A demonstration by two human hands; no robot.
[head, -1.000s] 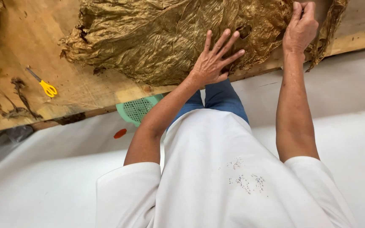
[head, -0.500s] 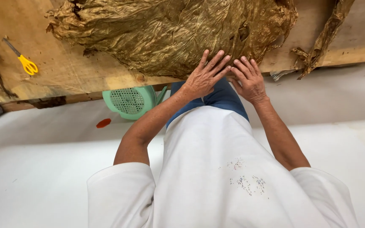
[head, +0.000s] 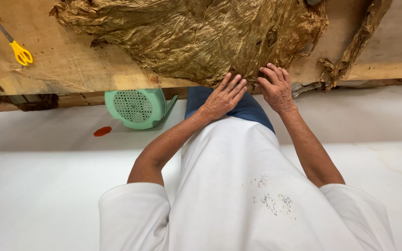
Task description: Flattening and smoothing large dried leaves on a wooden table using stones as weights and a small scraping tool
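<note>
The big dried brown leaf (head: 196, 37) lies mostly spread across the upper middle of the wooden table (head: 70, 69), still wrinkled. Left hand (head: 224, 95) and right hand (head: 275, 88), both open and flat, press its near edge; smoothing looks unfinished.

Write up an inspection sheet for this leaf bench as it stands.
Surface: wooden bench, worn, with dark specks.
Job's things: large dried brown leaf, crinkled, spread flat, holes near its right edge.
Clutter: yellow-handled scissors at left; torn leaf strip at right.
Hands: left hand and right hand side by side, fingers flat on the leaf's near edge.
Cables: nothing seen.
Surroundings: green plastic stool under the bench; red scrap on white floor.
</note>
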